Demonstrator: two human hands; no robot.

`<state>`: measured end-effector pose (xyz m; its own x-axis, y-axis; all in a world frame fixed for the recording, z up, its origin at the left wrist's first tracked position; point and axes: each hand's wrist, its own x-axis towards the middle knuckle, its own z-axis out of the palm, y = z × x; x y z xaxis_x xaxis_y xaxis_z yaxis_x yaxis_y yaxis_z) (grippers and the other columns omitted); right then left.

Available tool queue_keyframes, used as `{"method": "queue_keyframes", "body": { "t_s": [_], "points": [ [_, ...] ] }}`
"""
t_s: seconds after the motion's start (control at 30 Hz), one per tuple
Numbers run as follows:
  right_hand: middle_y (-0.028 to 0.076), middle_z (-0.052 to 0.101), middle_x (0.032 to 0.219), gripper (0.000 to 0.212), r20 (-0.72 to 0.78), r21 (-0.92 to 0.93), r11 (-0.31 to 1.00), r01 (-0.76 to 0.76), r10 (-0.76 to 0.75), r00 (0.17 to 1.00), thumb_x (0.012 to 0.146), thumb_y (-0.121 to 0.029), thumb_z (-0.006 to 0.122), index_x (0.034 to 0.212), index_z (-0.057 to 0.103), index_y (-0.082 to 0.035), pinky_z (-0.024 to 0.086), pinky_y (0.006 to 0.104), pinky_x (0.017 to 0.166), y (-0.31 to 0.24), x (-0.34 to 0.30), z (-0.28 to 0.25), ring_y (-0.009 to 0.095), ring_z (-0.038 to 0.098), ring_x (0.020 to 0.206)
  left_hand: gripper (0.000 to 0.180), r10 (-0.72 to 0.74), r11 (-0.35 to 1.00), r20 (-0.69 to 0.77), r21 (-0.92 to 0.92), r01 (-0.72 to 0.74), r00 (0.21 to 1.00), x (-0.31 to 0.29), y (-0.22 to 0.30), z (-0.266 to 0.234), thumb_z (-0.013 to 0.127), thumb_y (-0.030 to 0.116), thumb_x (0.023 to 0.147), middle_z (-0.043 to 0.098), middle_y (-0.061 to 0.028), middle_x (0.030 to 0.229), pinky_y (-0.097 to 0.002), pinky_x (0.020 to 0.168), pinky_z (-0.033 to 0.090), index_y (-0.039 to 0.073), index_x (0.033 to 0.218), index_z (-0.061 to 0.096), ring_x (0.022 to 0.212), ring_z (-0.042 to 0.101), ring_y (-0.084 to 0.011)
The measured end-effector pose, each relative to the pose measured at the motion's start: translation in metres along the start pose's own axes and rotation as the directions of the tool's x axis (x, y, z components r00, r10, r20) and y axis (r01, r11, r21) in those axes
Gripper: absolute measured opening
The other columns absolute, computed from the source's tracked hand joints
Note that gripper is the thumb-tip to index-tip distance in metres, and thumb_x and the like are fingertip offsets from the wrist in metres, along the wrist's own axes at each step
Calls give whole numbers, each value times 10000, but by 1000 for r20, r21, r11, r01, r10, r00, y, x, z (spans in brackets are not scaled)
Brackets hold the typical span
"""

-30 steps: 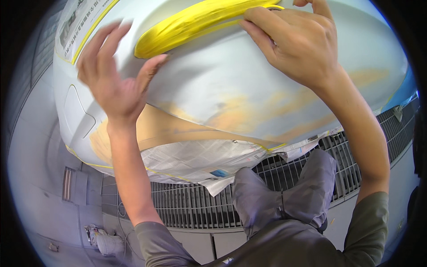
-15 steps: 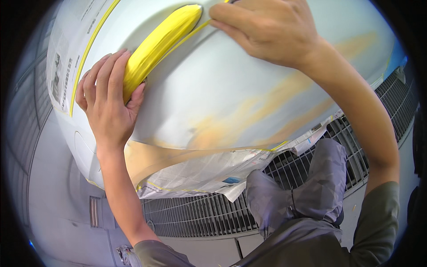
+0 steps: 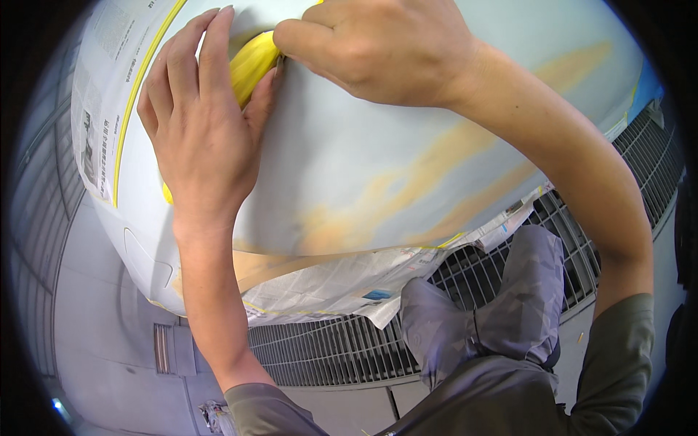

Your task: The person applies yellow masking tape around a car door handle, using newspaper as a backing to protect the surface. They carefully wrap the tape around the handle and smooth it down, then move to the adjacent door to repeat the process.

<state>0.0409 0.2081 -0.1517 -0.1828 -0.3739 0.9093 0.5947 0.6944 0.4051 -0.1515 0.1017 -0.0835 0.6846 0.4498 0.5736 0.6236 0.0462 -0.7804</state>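
A door handle [image 3: 251, 69] wrapped in yellow masking tape lies on a pale grey car body panel [image 3: 342, 160]. My left hand [image 3: 207, 131] rests over the middle of it, fingers stretched out along the far side and thumb against the near side; much of the handle is hidden beneath. At the handle's upper end my right hand [image 3: 378, 54] is closed in a pinch. A bit of yellow tape [image 3: 315, 6] shows above its knuckles, though the pinched part is covered by the fingers.
Newspaper [image 3: 109, 80] edged with yellow tape covers the panel's left side. More newspaper [image 3: 327, 283] hangs along the lower edge. Tan patches [image 3: 436, 160] mark the grey surface. Beneath lies a metal floor grating [image 3: 334, 352], close to my knees.
My left hand has slid up along the handle, its fingers straightening. My right hand has come left to the handle's upper end, and the taut tape strip no longer shows.
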Motion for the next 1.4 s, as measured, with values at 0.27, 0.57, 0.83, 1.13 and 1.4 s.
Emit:
{"method": "queue_keyframes", "body": {
  "t_s": [0.27, 0.57, 0.83, 1.13, 1.4],
  "points": [
    [73, 628, 588, 162, -141, 55, 963, -263, 269, 953, 847, -114, 681, 705, 604, -111, 474, 399, 853, 4, 1, -3, 244, 617, 529, 644, -24, 999, -16, -31, 24, 1000, 2, 0, 1, 695, 402, 1035, 514, -99, 1551, -475, 1200, 340, 148, 1583, 473, 1454, 446, -321],
    [-4, 671, 670, 79, -56, 264, 877, -402, 430, 901, 864, -40, 767, 869, 713, -98, 434, 349, 750, -10, -35, -69, 128, 595, 543, 613, 6, 1000, -62, 11, -5, 998, 14, 8, 11, 635, 467, 1062, 538, -92, 1530, -458, 1218, 333, 149, 1570, 504, 1447, 462, -305],
    [52, 716, 739, 123, 237, 254, 865, -432, 378, 895, 853, -4, 727, 969, 751, -39, 484, 422, 956, -27, -75, -104, 164, 639, 595, 586, 189, 978, 22, 90, -190, 982, -45, -52, -9, 540, 528, 1093, 599, -59, 1494, -421, 1201, 380, 134, 1527, 536, 1428, 518, -296],
    [70, 670, 687, 234, 285, 508, 732, -455, 355, 890, 755, -26, 723, 987, 732, 7, 525, 520, 920, -69, -113, -100, 224, 631, 577, 871, 344, 933, 52, 94, -348, 937, -77, -132, -21, 447, 866, 944, 559, -70, 1480, -465, 1147, 384, 200, 1495, 548, 1396, 496, -309],
    [12, 638, 681, 397, 390, 596, 644, -479, 290, 874, 728, -7, 705, 1119, 771, -19, 506, 457, 869, -79, -101, -102, 197, 593, 606, 740, 194, 961, -99, 217, -169, 976, -113, -167, -46, 580, 719, 991, 534, -68, 1405, -402, 1090, 417, 134, 1444, 568, 1298, 533, -264]
  ]
}}
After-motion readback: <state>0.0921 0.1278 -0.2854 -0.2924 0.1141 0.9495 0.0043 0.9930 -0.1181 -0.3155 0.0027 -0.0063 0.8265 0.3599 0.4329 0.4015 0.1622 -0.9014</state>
